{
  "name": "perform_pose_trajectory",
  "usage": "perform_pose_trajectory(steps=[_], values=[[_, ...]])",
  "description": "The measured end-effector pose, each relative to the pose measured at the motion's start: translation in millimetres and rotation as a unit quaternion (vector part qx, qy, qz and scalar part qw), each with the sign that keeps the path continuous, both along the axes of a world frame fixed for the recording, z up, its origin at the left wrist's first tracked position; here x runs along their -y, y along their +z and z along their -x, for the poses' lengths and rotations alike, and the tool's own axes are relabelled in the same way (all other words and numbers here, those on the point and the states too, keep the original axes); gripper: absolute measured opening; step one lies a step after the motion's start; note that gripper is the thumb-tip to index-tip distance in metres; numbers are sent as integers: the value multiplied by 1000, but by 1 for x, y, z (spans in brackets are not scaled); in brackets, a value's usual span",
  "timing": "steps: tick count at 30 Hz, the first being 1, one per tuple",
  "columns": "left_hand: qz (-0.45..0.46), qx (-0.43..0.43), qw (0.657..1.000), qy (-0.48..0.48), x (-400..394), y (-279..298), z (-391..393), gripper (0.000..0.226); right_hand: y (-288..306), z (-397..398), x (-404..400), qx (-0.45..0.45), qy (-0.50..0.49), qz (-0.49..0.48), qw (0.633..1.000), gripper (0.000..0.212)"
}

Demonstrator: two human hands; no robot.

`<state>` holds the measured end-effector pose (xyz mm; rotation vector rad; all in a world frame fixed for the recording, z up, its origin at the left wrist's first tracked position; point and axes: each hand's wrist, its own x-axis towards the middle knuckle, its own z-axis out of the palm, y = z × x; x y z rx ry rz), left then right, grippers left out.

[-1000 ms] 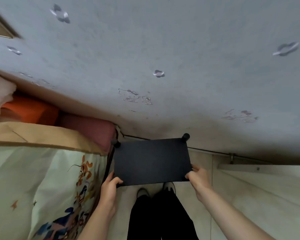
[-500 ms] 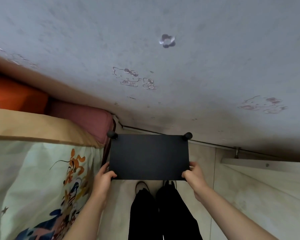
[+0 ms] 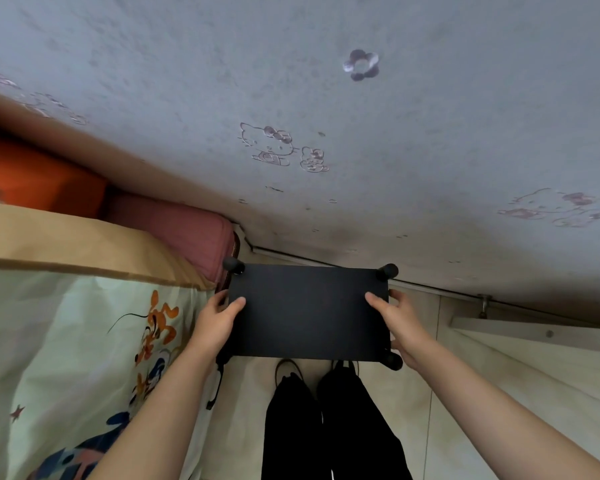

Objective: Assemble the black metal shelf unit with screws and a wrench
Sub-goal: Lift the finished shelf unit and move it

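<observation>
Bedding (image 3: 66, 341) with cartoon print filled the left side of the scene, with an orange cushion (image 3: 39, 181) and a pink cushion (image 3: 181, 233) beyond it against the far wall (image 3: 326, 98), which carried faint cartoon cat drawings. Just right of the bed, our left hand (image 3: 217, 323) gripped the left edge of the black shelf unit (image 3: 309, 310), thumb lying on the top panel and the fingers (image 3: 219, 297) curled around the edge and under it. We held the unit flat between both hands, above the floor (image 3: 430, 393) and in front of our legs (image 3: 326, 427) in black trousers, close to the base of the far wall. Round black caps stood at its two far corners, and another showed at the near right corner; the near left corner was hidden by our wrist. Our right hand (image 3: 400, 323) gripped the right edge in the same way, thumb on top, fingers wrapped beneath. Farther right, a pale board (image 3: 534, 327) leaned by the wall.
</observation>
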<state>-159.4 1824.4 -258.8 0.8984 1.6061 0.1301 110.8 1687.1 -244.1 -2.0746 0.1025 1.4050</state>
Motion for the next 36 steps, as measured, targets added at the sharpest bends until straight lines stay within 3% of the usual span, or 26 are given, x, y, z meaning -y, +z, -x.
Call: perform_pose_trajectory(steps=[4, 7, 12, 17, 24, 36], values=[[27, 33, 999, 25, -13, -2, -11, 58, 8, -5, -7, -61, -43, -17, 997, 34], [35, 49, 996, 67, -15, 0, -18, 60, 8, -9, -7, -69, -56, -13, 996, 48], [24, 70, 991, 108, -16, 0, -28, 56, 6, -13, -12, -63, -99, -6, 993, 51], [1, 77, 992, 100, -22, 1, -34, 55, 4, -16, -9, -68, -129, 15, 989, 56], [-4, 61, 991, 121, -23, 2, -32, 57, 3, -20, -4, -108, -137, 58, 983, 82], [-20, 63, 985, 161, -31, -2, -31, 52, 6, -31, -39, -115, -79, 60, 988, 55]])
